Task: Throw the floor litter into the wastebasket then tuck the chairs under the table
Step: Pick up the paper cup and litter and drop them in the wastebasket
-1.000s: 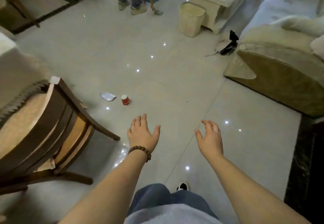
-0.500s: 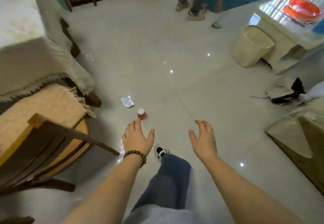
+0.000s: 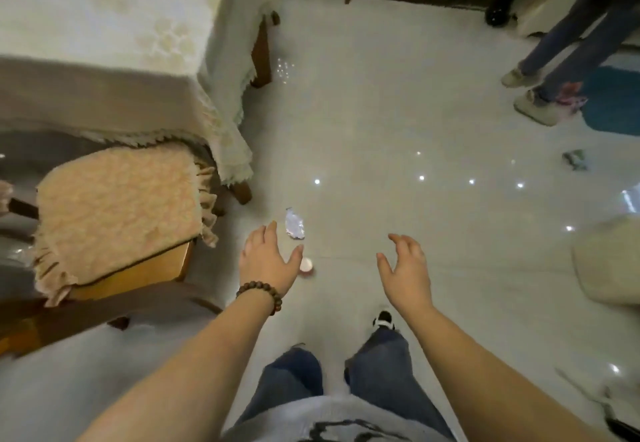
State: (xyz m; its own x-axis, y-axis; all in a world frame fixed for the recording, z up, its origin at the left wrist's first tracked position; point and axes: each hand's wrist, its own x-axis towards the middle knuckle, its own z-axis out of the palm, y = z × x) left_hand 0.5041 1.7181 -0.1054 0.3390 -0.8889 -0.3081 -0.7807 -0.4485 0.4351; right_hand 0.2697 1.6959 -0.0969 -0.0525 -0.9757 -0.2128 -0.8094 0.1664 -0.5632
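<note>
A small red paper cup (image 3: 307, 266) stands on the white floor, partly hidden behind the thumb of my left hand (image 3: 267, 261), which is open above it. A crumpled silvery wrapper (image 3: 294, 226) lies just beyond the cup. My right hand (image 3: 405, 266) hovers open to the right, fingers curled, holding nothing. The cream wastebasket (image 3: 609, 268) shows blurred at the right edge. A wooden chair (image 3: 114, 220) with a peach cushion stands at the left, pulled out from the table (image 3: 114, 46), which has a cream cloth over it.
Another person's legs and shoes (image 3: 540, 95) stand at the far right by a blue mat (image 3: 613, 102). Another small scrap of litter (image 3: 575, 159) lies on the floor near them. My own legs and one shoe (image 3: 382, 318) are below my hands.
The view has swung left and down and I have stepped closer. The cup and wrapper are now right at my left hand; the wastebasket has slid to the right edge.
</note>
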